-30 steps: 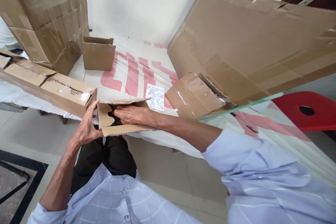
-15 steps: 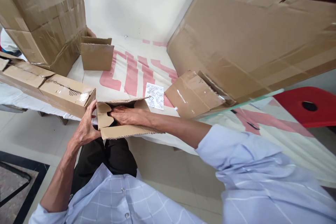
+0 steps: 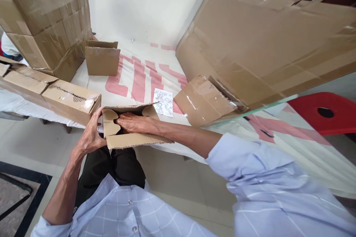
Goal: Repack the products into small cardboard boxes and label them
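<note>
An open cardboard box [image 3: 139, 139] lies at the near edge of the cloth-covered table, its flaps spread toward the right. My left hand [image 3: 90, 133] grips the box's left end, thumb below and fingers at the upper corner. Through the opening reaches my right hand [image 3: 130, 122]; its fingers are hidden inside the box, so what they touch does not show. Just behind the box is a white sheet [image 3: 163, 102] with small printed or drawn shapes.
Long cartons [image 3: 69, 98] line the left edge, beneath a tall taped stack [image 3: 50, 44]. A small open box [image 3: 102, 61] stands behind. On the right are another open box [image 3: 205, 100], a large cardboard piece [image 3: 264, 44] and a red stool [image 3: 328, 113].
The view has shifted very slightly. Both hands stay at the box, my right hand still inside it.
</note>
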Tool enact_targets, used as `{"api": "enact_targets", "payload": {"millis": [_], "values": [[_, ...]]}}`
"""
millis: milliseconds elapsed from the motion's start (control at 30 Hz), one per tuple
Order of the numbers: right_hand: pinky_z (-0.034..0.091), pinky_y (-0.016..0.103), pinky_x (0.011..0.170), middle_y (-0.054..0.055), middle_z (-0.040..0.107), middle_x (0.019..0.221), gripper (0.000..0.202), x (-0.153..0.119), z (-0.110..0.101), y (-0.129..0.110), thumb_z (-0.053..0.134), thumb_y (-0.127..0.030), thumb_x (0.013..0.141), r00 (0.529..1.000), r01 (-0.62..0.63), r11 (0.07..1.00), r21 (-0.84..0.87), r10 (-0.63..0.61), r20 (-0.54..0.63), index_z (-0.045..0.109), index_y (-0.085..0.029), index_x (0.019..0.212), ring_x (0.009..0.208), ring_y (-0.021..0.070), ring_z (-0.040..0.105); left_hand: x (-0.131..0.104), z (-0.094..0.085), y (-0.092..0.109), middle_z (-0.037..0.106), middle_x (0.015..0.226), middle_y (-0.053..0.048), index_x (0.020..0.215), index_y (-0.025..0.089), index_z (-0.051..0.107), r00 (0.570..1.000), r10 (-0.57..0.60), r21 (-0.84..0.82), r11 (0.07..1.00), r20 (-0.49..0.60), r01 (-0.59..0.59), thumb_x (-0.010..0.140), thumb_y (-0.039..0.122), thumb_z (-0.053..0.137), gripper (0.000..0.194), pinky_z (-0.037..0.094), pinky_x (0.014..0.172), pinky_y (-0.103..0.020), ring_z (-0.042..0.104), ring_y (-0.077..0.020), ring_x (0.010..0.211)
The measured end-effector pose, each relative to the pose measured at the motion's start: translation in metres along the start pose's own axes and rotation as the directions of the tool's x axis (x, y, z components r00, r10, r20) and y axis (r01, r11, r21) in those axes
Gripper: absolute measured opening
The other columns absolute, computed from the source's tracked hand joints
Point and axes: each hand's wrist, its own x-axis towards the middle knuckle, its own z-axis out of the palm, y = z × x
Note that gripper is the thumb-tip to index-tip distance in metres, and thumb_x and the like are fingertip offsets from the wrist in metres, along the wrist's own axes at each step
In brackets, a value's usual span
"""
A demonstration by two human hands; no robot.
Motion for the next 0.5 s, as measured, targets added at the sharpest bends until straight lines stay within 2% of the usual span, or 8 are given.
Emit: {"api": "enact_targets", "payload": {"millis": [167,267,367,500], "values": [[0.053,0.04,0.101,0.007,0.065,0.106,0.01,0.005,-0.003,-0.006,0.06,-0.017,0.095,0.998,-0.057,0.998,0.038,0.057,0.008,0.053,-0.024,0.092,0.104,0.0242,0.062,-0.001,0.0,0.0,0.045,0.167,-0.022,0.171,0.029,0.025,1.0,-0.004,0.011,1.0,-0.003,0.004,0.074,0.047,0.093,0.119,0.059,0.108,-0.058,0.053,-0.0461,0.15],[0.053,0.04,0.102,0.008,0.068,0.106,0.011,0.006,-0.006,-0.01,0.064,-0.018,0.092,0.998,-0.057,0.993,0.108,0.056,0.007,0.055,-0.023,0.092,0.105,0.0252,0.065,-0.001,0.001,0.0,0.045,0.167,-0.022,0.17,0.029,0.026,1.0,-0.005,0.008,1.0,-0.003,0.005,0.074,0.049,0.092,0.119,0.059,0.108,-0.059,0.051,-0.0469,0.151],[0.054,0.038,0.102,0.007,0.072,0.105,0.009,0.006,-0.01,-0.011,0.061,-0.014,0.09,0.997,-0.078,0.978,0.192,0.078,0.01,0.059,-0.023,0.091,0.103,0.0245,0.067,-0.001,0.002,0.0,0.046,0.165,-0.021,0.171,0.029,0.025,1.0,-0.01,0.005,1.0,-0.001,0.01,0.073,0.05,0.093,0.121,0.059,0.109,-0.058,0.05,-0.0471,0.152],[0.056,0.034,0.09,0.005,0.076,0.099,0.008,0.003,-0.017,-0.003,0.065,-0.02,0.09,0.992,-0.13,0.951,0.281,0.122,0.044,0.068,-0.024,0.095,0.099,0.0247,0.069,0.0,0.001,-0.002,0.044,0.167,-0.022,0.171,0.03,0.024,1.0,-0.008,0.017,1.0,0.012,0.008,0.073,0.052,0.093,0.122,0.06,0.108,-0.058,0.049,-0.0478,0.153]]}}
